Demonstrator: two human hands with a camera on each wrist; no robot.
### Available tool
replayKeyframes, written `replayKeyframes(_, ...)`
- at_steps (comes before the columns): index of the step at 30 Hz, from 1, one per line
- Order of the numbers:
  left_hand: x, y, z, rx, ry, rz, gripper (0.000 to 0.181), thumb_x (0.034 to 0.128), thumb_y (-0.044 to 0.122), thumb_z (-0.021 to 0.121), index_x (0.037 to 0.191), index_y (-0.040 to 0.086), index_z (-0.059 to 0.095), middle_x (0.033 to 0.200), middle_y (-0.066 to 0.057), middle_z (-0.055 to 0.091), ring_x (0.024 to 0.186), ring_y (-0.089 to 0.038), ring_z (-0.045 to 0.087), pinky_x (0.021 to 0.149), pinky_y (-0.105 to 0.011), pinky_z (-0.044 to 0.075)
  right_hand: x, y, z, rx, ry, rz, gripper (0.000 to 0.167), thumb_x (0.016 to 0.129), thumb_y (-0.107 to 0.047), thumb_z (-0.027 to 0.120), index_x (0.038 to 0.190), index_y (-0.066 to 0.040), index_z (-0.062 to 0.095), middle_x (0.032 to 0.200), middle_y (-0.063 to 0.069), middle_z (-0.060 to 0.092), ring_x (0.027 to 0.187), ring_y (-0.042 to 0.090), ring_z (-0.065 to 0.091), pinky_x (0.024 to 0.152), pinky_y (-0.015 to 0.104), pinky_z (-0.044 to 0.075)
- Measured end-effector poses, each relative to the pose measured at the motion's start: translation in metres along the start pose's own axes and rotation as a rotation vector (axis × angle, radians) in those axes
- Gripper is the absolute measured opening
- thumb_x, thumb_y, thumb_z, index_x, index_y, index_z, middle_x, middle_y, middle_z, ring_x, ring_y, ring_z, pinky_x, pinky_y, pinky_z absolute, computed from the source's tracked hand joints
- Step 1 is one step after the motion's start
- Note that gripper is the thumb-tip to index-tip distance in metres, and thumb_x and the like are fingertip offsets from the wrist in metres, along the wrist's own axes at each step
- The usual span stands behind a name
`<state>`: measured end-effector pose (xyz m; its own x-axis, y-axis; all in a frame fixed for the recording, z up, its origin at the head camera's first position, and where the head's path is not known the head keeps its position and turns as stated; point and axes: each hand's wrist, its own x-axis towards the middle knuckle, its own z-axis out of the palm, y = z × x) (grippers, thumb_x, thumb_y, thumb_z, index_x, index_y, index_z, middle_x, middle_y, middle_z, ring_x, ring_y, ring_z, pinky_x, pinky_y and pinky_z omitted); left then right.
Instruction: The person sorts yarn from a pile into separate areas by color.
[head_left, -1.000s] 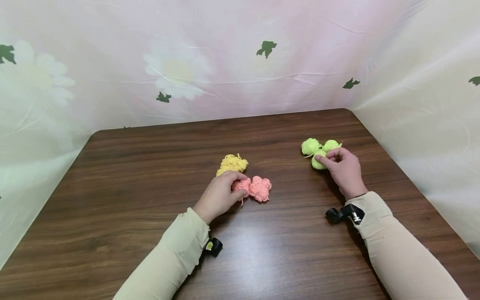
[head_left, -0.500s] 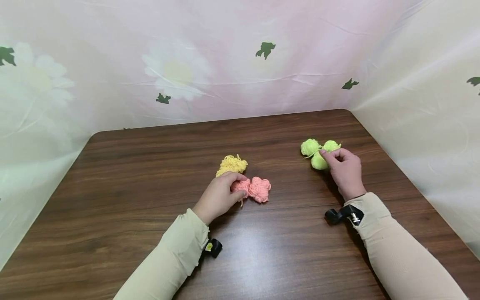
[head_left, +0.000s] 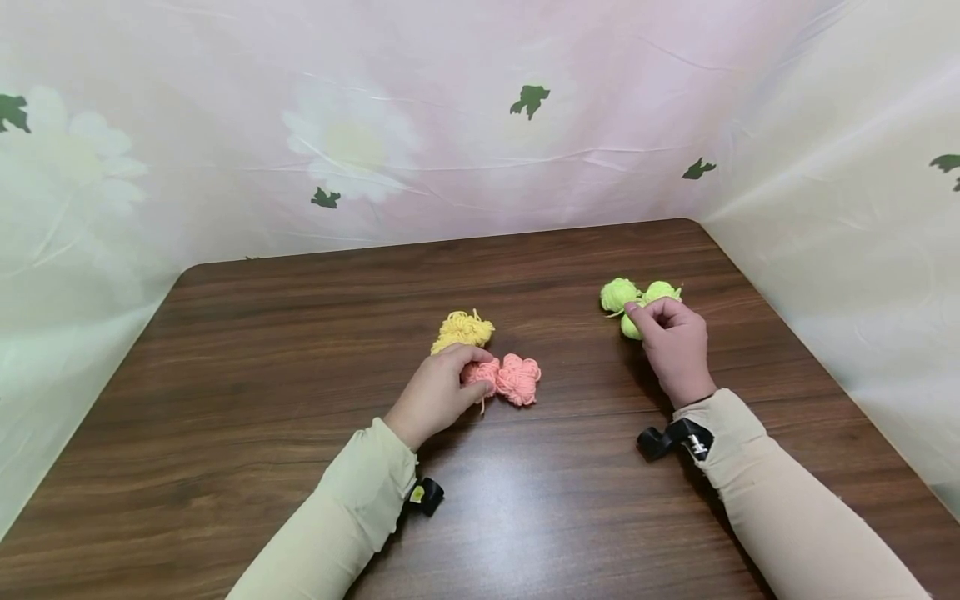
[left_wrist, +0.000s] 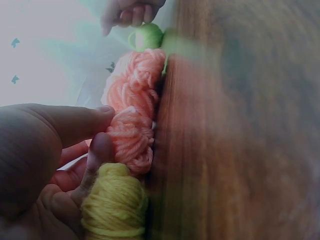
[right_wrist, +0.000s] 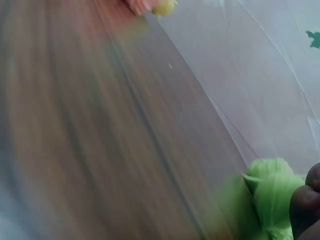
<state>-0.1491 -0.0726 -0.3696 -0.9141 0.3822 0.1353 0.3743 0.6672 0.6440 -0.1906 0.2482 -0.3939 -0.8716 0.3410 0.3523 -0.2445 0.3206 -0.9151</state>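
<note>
Two small pink yarn balls (head_left: 518, 380) lie side by side near the middle of the brown table. In the head view my left hand (head_left: 438, 392) holds the left one between thumb and fingers; the left wrist view shows fingertips against its pink strands (left_wrist: 131, 140). Yellow yarn (head_left: 462, 329) sits just behind that hand, partly hidden by it. Farther right, three lime green yarn balls (head_left: 618, 295) form a cluster. Over the front one is my right hand (head_left: 675, 346), fingers bent and thumb near the yarn; seen from the left wrist, it hovers above green yarn (left_wrist: 149, 36).
The dark wooden table (head_left: 300, 467) runs to a floral cloth (head_left: 435, 125) along its back. Another pale cloth (head_left: 847, 208) hangs at the right. Each wrist carries a black camera mount, such as the right mount (head_left: 667, 439).
My right hand has drawn off the front green ball's right side and shifted left, now covering part of it. My left hand stays on the pink ball. The yarn has not visibly moved.
</note>
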Motion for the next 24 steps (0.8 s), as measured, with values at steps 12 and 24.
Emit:
replayKeyframes(12, 0.001, 0.001, 0.001, 0.000, 0.002, 0.005, 0.030, 0.0884, 0.013, 0.078, 0.117, 0.009, 0.070, 0.119, -0.006, 0.068, 0.114, -0.021, 0.062, 0.099, -0.037, 0.048, -0.012, -0.007, 0.018, 0.067, -0.130, -0.020, 0.030, 0.091, -0.013, 0.074, 0.069, -0.001, 0.057, 0.055, -0.001, 0.052, 0.051, 0.009, 0.045, 0.044, 0.022, 0.035)
replayKeyframes(24, 0.001, 0.002, 0.000, 0.001, 0.005, 0.006, 0.030, 0.0880, 0.012, 0.078, 0.116, 0.009, 0.070, 0.118, -0.005, 0.068, 0.112, -0.021, 0.063, 0.097, -0.037, 0.049, -0.022, -0.008, 0.026, 0.071, -0.423, 0.016, 0.019, 0.095, -0.013, 0.070, 0.103, 0.004, 0.067, 0.084, 0.006, 0.071, 0.075, 0.014, 0.066, 0.064, 0.026, 0.055)
